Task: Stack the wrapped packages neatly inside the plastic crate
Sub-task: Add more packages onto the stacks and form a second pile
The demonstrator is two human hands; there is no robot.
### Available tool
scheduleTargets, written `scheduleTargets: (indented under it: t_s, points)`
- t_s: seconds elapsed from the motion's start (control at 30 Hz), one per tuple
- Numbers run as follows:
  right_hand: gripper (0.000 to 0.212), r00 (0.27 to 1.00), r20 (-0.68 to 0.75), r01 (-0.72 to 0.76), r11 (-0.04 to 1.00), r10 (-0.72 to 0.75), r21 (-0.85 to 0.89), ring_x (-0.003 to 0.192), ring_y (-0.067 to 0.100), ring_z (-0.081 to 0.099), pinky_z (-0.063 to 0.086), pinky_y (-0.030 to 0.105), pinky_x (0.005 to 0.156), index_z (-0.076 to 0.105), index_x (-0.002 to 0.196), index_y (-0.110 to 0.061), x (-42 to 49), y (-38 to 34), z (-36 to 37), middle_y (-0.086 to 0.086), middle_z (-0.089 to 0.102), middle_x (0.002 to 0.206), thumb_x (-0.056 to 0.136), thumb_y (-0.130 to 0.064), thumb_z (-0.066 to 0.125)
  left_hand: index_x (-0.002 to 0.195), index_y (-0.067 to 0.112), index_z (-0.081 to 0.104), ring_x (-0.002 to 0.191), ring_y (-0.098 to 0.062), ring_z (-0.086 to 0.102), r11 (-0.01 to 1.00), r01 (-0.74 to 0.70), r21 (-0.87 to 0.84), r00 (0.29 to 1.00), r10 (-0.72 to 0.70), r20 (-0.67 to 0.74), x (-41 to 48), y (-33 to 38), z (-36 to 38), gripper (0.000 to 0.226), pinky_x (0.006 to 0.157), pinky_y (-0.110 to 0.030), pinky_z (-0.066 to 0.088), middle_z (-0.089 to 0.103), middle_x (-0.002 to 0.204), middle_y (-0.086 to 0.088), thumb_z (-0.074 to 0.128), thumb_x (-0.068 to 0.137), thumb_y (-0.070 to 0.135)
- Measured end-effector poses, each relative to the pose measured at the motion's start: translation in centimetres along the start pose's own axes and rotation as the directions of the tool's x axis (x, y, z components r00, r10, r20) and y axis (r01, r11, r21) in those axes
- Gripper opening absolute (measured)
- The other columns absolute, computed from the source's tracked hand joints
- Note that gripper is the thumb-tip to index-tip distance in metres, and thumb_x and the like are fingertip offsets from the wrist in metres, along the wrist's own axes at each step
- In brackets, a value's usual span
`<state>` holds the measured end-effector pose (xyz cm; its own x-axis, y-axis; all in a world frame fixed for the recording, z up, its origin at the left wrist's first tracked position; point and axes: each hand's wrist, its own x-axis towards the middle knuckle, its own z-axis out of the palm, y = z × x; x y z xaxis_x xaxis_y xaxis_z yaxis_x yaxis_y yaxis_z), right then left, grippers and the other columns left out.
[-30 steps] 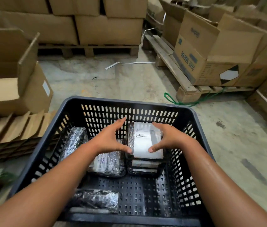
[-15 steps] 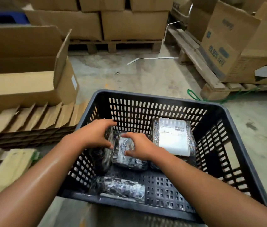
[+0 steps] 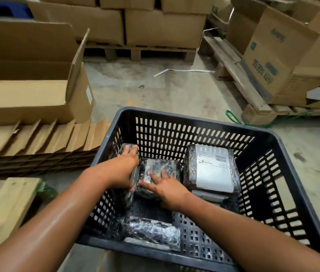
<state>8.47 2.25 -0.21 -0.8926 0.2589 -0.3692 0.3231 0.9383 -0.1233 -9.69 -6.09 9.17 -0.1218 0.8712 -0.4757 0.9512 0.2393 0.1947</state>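
A black slotted plastic crate [image 3: 198, 126] stands on the floor in front of me. At its back right lies a stack of wrapped packages, the top one [image 3: 213, 169] showing a white label. My left hand [image 3: 123, 170] grips a dark wrapped package [image 3: 125, 152] standing on edge against the crate's left wall. My right hand [image 3: 165, 186] lies flat, fingers spread, on a middle wrapped package [image 3: 162, 165] beside it. Another wrapped package [image 3: 151, 231] lies alone near the crate's front wall.
An open cardboard box [image 3: 31, 91] and flattened cardboard dividers [image 3: 43, 138] sit left of the crate. Wooden pallets [image 3: 239, 75] loaded with cardboard boxes [image 3: 163, 26] stand behind and to the right. A green strap [image 3: 232, 116] lies on the concrete floor.
Both hands left the labelled stack and moved to the crate's left side. The left hand took hold of the upright package; the right hand settled on the middle one. My view shifted left.
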Motion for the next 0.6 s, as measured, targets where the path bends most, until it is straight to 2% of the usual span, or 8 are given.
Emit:
scheduleTargets:
  t_s: [0.1,0.2,0.3,0.37,0.43,0.5,0.53,0.6]
  points:
    - [0.089,0.995,-0.088,0.036,0.999,-0.036,0.002,0.155,0.048,0.013,0.016,0.065,0.123,0.021,0.161,-0.041,-0.7,0.9,-1.3,0.012,0.011,0.173,0.093,-0.004,0.063,0.158,0.005,0.016,0.151,-0.03,-0.016,1.0,0.01,-0.008,1.0,-0.01,0.011,0.0,0.1,-0.2,0.109,0.125,-0.044,0.012,-0.02,0.165,-0.01,0.086,0.077,0.026]
    - [0.058,0.986,-0.158,0.037,0.997,-0.047,-0.066,0.158,0.042,0.008,0.011,0.069,0.122,0.041,0.154,-0.039,-0.9,1.1,-1.3,0.013,0.001,0.173,0.102,-0.016,0.054,0.158,0.005,0.014,0.151,-0.031,-0.015,1.0,0.02,-0.012,1.0,-0.019,0.019,0.1,0.3,-0.4,0.111,0.124,-0.044,0.012,-0.019,0.165,-0.011,0.086,0.077,0.025]
    - [0.048,0.99,-0.137,-0.046,0.993,0.031,-0.106,0.156,0.047,0.006,0.016,0.075,0.117,0.047,0.151,-0.041,-0.7,0.1,-0.9,0.017,-0.012,0.172,0.107,-0.022,0.05,0.158,0.006,0.012,0.151,-0.031,-0.015,1.0,0.023,-0.015,0.999,-0.023,0.022,0.2,0.2,-0.5,0.112,0.125,-0.044,0.011,-0.02,0.165,-0.01,0.086,0.076,0.024]
    - [0.048,0.99,-0.124,-0.076,0.996,0.069,-0.052,0.154,0.049,0.013,0.023,0.075,0.116,0.049,0.15,-0.04,-0.5,-0.2,-1.4,0.018,-0.004,0.173,0.106,-0.021,0.053,0.159,0.008,0.012,0.151,-0.03,-0.015,1.0,0.018,-0.016,1.0,-0.018,0.02,0.1,0.2,-0.5,0.113,0.125,-0.042,0.01,-0.019,0.165,-0.009,0.086,0.076,0.025]
    - [0.045,0.982,-0.177,-0.065,0.998,0.068,0.021,0.15,0.046,0.028,0.032,0.068,0.116,0.052,0.148,-0.04,-0.3,0.1,-2.7,0.018,0.014,0.172,0.105,-0.025,0.056,0.159,0.011,0.005,0.152,-0.027,-0.015,1.0,0.011,-0.021,1.0,-0.011,0.017,0.0,0.1,-0.5,0.117,0.125,-0.041,0.009,-0.02,0.165,-0.007,0.086,0.076,0.025]
    - [0.044,0.957,-0.279,-0.04,0.989,0.079,0.144,0.14,0.039,0.046,0.042,0.051,0.113,0.056,0.145,-0.041,-0.2,1.0,-4.4,0.016,0.032,0.166,0.103,-0.027,0.06,0.157,0.021,-0.014,0.152,-0.024,-0.011,0.996,0.013,-0.084,1.0,-0.012,0.01,-0.3,0.2,-0.5,0.131,0.124,-0.04,0.011,-0.021,0.16,-0.001,0.087,0.075,0.022]
    - [0.046,0.946,-0.305,-0.036,0.97,0.11,0.239,0.136,0.037,0.051,0.043,0.044,0.113,0.057,0.144,-0.041,-0.4,1.5,-5.2,0.015,0.037,0.162,0.101,-0.025,0.063,0.153,0.029,-0.025,0.152,-0.023,-0.006,0.989,0.028,-0.146,1.0,-0.027,0.006,-0.4,0.1,-0.6,0.139,0.123,-0.04,0.015,-0.02,0.158,0.001,0.088,0.073,0.021]
    - [0.055,0.938,-0.291,-0.049,0.902,0.189,0.429,0.133,0.031,0.052,0.038,0.036,0.112,0.055,0.145,-0.042,-1.1,2.8,-6.4,0.013,0.044,0.157,0.096,-0.021,0.067,0.142,0.038,-0.042,0.152,-0.024,0.015,0.97,0.05,-0.239,0.999,-0.053,-0.004,-0.5,0.1,-0.8,0.149,0.118,-0.04,0.026,-0.012,0.161,-0.006,0.089,0.073,0.024]
